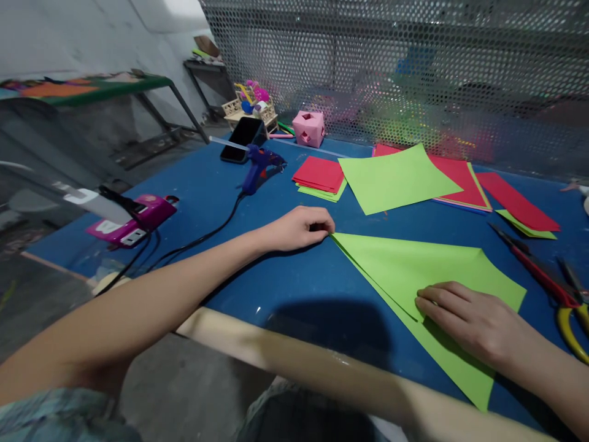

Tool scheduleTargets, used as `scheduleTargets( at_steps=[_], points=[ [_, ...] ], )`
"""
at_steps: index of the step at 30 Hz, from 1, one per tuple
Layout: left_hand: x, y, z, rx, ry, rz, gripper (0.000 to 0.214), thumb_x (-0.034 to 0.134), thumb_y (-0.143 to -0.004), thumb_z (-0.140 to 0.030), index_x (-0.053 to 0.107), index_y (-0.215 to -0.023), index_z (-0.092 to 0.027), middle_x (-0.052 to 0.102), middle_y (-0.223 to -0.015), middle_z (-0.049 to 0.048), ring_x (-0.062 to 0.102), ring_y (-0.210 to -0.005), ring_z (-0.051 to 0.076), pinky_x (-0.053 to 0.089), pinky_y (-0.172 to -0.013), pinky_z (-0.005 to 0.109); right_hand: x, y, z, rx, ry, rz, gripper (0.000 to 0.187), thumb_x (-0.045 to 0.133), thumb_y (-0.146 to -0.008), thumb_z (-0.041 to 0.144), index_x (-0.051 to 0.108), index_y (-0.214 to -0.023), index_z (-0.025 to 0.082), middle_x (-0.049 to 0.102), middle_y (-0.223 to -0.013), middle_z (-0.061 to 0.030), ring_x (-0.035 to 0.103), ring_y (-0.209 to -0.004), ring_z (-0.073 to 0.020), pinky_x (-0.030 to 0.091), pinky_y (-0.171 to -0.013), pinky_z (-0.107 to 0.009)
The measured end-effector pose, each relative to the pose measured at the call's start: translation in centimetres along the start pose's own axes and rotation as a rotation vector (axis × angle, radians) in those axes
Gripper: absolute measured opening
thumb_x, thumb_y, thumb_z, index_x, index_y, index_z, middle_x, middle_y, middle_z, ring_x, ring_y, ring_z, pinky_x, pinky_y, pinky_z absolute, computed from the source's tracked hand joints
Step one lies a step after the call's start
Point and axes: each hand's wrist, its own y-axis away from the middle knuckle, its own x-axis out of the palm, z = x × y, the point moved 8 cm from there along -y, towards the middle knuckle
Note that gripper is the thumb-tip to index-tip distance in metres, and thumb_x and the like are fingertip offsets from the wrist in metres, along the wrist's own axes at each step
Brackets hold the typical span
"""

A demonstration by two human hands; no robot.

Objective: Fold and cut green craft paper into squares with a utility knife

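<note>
A bright green sheet of paper [405, 255] lies on the blue table with one part folded over, the flap slightly raised along its crease. At its left-hand tip, my left hand [304, 227] is closed, pinching the corner between thumb and fingers. My right hand [473, 313] bends over the flap, its fingers together and pressing on the flap's loose corner; its thumb is hidden. Just beyond lies another green sheet [396, 178], flat and partly over red paper [464, 181]. A stack of small red and green squares [319, 175] sits to its left.
Red-handled scissors [543, 276] lie at the right, near a red strip [518, 199]. To the left are a blue glue gun [257, 169] with its cord, a phone [242, 138] and a magenta power strip [138, 221]. A pink paper cube [309, 129] stands by the perforated metal panel [368, 73].
</note>
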Motion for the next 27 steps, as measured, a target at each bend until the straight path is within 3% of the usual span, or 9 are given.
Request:
scheduleTargets(
  at_steps=[9, 20, 22, 25, 27],
  points=[
    [0.2, 0.1, -0.4, 0.089, -0.097, -0.019, 0.018, 0.049, -0.088, -0.015, 0.067, -0.089, -0.016, 0.066, -0.086, 0.0039, 0.062, -0.081, 0.013, 0.046, -0.075, 0.022, -0.5, -0.2, 0.4, -0.005, 0.014, -0.005, 0.031, 0.033, -0.097, 0.007, 0.062, -0.109, 0.011, 0.069, -0.102, -0.0147, 0.063, -0.097, -0.0247, 0.054, -0.072, -0.034],
    [0.0, 0.1, -0.8, 0.099, -0.148, -0.034, 0.019, 0.048, -0.088, -0.014, 0.066, -0.094, -0.015, 0.064, -0.087, 0.0045, 0.061, -0.081, 0.014, 0.048, -0.074, 0.024, -0.5, -0.7, 0.9, -0.003, 0.057, -0.04, 0.03, 0.033, -0.098, 0.006, 0.063, -0.101, 0.011, 0.069, -0.105, -0.0145, 0.063, -0.097, -0.0249, 0.055, -0.073, -0.037],
    [-1.0, 0.2, -1.6, 0.103, -0.175, -0.097, 0.021, 0.047, -0.086, -0.011, 0.065, -0.096, -0.014, 0.064, -0.089, 0.005, 0.06, -0.08, 0.013, 0.048, -0.074, 0.024, -0.4, -0.7, 0.8, 0.007, 0.058, -0.033, 0.03, 0.034, -0.098, 0.007, 0.063, -0.1, 0.011, 0.07, -0.106, -0.0147, 0.063, -0.097, -0.0249, 0.055, -0.073, -0.037],
    [-3.2, 0.8, -3.7, 0.081, -0.261, -0.312, 0.019, 0.047, -0.087, -0.01, 0.063, -0.096, -0.013, 0.063, -0.087, 0.0053, 0.057, -0.074, 0.013, 0.047, -0.067, 0.024, -0.5, -0.8, 0.8, 0.016, 0.058, -0.031, 0.03, 0.034, -0.098, 0.007, 0.063, -0.1, 0.011, 0.07, -0.106, -0.0153, 0.064, -0.096, -0.0248, 0.055, -0.072, -0.037],
    [-3.3, 1.3, -5.8, 0.14, -0.323, -0.347, 0.015, 0.047, -0.091, -0.013, 0.062, -0.093, -0.014, 0.063, -0.087, 0.0061, 0.059, -0.077, 0.014, 0.048, -0.071, 0.025, -0.6, -1.0, 0.8, 0.011, 0.067, -0.033, 0.03, 0.034, -0.097, 0.007, 0.064, -0.099, 0.011, 0.07, -0.105, -0.0152, 0.064, -0.093, -0.0241, 0.055, -0.07, -0.036]
  ],
)
